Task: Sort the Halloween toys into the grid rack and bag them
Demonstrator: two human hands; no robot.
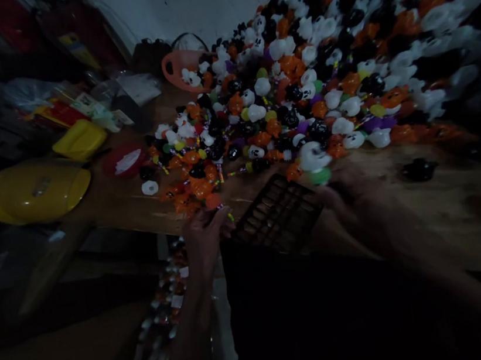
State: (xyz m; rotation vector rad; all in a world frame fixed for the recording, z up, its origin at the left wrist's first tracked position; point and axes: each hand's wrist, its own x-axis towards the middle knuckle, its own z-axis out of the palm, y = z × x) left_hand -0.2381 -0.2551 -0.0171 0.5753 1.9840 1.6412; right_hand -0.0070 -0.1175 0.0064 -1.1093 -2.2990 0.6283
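Observation:
My left hand [203,232] is closed at the table's front edge. Its fingers pinch an orange-topped toy stick [214,201] whose thin patterned end points to the right. My right hand [353,197], dark and a little blurred, grips a white ghost toy [315,157] with a green part below its head. A dark rack with slots [278,213] lies between my hands, tilted at the table edge. Just beyond my left hand sit several orange pumpkin toys [192,189].
A large pile of ghost, pumpkin and black toys [293,78] covers the table [111,206] up to the wall. An orange basket [171,74], a red dish [109,164] and yellow containers [33,192] stand left. More toys [156,315] lie below the edge.

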